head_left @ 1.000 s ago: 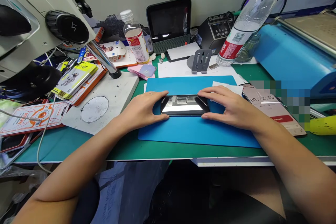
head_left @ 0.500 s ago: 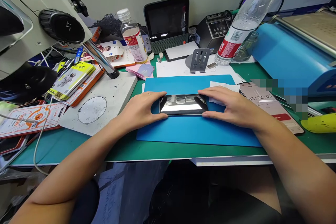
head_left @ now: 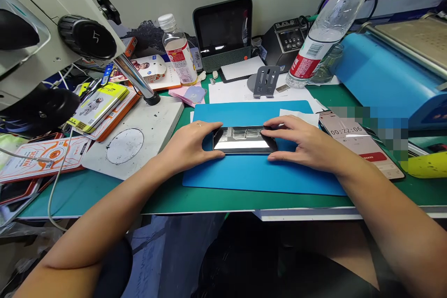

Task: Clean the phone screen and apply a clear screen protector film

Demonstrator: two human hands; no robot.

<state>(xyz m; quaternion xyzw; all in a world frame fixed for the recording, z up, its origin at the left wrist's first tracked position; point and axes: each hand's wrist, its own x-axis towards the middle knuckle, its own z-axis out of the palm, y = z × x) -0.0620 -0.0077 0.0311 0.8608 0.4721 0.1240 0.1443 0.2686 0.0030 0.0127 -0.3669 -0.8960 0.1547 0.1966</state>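
Observation:
A smartphone (head_left: pixel 240 145) with a dark, glossy screen lies lengthwise across a blue mat (head_left: pixel 244 172), its glass mirroring light and shapes. My left hand (head_left: pixel 185 148) grips its left end, thumb on the near long edge and fingers on the far one. At the other end, my right hand (head_left: pixel 303 142) holds the phone between thumb and fingers, with one fingertip over the screen's right part. A white sheet (head_left: pixel 301 115) lies partly behind my right hand. Right of that hand, a second phone (head_left: pixel 363 144) shows a running timer.
A microscope (head_left: pixel 85 37) stands on a pale base (head_left: pixel 157 125) at left. Behind the mat are a drink bottle (head_left: pixel 179 58), a smart display (head_left: pixel 223 28) and a phone stand (head_left: pixel 266 81). A large water bottle (head_left: pixel 314 51) leans near a blue machine (head_left: pixel 380 79) at right.
A finger of my right hand has shifted inward over the screen. The phone stays in place between both hands. The timer has gone up one second, and the view has shifted slightly.

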